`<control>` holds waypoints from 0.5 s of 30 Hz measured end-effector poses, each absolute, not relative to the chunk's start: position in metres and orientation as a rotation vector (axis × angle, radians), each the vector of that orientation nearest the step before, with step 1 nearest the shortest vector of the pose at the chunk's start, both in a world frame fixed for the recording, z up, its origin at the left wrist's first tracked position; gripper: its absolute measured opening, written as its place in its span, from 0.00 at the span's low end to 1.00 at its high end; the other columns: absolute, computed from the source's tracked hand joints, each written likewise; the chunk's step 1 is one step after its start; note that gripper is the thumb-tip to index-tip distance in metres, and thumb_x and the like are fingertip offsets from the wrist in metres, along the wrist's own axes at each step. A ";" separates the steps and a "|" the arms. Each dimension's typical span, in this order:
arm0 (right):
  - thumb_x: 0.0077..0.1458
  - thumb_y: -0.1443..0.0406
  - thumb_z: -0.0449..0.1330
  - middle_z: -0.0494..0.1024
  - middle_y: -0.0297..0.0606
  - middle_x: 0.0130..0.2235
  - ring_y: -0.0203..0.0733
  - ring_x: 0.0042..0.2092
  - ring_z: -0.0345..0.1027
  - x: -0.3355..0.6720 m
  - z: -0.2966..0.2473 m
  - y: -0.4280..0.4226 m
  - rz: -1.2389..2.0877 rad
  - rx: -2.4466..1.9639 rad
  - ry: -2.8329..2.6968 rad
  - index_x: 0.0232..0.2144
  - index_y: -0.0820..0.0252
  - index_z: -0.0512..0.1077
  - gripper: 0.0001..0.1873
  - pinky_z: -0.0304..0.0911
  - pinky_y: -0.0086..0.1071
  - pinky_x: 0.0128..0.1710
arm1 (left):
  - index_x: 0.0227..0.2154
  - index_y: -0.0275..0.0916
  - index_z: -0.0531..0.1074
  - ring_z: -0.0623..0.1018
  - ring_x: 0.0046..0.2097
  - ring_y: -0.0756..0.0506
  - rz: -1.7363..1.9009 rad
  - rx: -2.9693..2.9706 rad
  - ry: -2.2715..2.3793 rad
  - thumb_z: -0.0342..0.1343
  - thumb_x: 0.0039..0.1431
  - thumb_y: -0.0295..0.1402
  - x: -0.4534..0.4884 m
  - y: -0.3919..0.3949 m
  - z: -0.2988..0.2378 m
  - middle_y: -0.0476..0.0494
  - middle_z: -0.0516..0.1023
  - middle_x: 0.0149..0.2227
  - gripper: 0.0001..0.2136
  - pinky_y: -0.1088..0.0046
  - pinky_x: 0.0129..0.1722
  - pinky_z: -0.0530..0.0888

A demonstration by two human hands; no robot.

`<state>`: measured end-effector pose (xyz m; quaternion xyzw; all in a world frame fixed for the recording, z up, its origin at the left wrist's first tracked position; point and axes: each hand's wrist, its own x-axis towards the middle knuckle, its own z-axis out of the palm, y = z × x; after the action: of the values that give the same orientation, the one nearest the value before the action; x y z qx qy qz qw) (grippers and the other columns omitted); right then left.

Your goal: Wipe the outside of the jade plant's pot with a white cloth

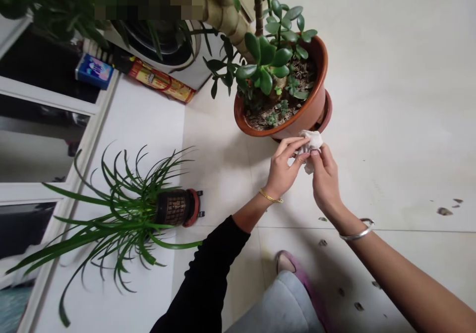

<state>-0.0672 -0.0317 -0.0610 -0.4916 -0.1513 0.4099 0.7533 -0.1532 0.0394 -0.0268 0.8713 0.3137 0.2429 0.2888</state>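
Note:
A crumpled white tissue (pixel 313 139) is pinched between my two hands, just in front of a large terracotta-coloured plant pot (pixel 307 115). My left hand (pixel 282 171), with a thin gold bracelet at its wrist, has its fingers closed on the tissue's left side. From the right, my right hand (pixel 326 180) grips the lower edge between thumb and fingers; a silver bangle circles that wrist. Part of the tissue is hidden behind the fingers. In the pot grow a jade plant (pixel 266 60) with thick green leaves and small succulents in the soil.
Left stands a long-leaved plant in a dark pot (pixel 172 207) on a wheeled base. Dry brown bits (pixel 445 211) lie scattered on the tiled floor (pixel 401 99). A red-yellow package (pixel 163 81) and a blue box (pixel 94 71) are at upper left, near a washing machine.

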 end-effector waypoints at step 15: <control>0.63 0.53 0.63 0.76 0.33 0.38 0.36 0.35 0.67 -0.016 -0.076 -0.028 0.750 -1.122 -0.290 0.42 0.53 0.75 0.12 0.63 0.31 0.32 | 0.43 0.43 0.81 0.78 0.40 0.53 1.184 2.661 0.810 0.60 0.71 0.35 -0.153 0.073 0.005 0.49 0.75 0.40 0.06 0.76 0.42 0.78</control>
<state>-0.0160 -0.0283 -0.0765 -0.5176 -0.1337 0.3457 0.7712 -0.1530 0.0733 0.0051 0.8787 0.2676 0.3908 0.0594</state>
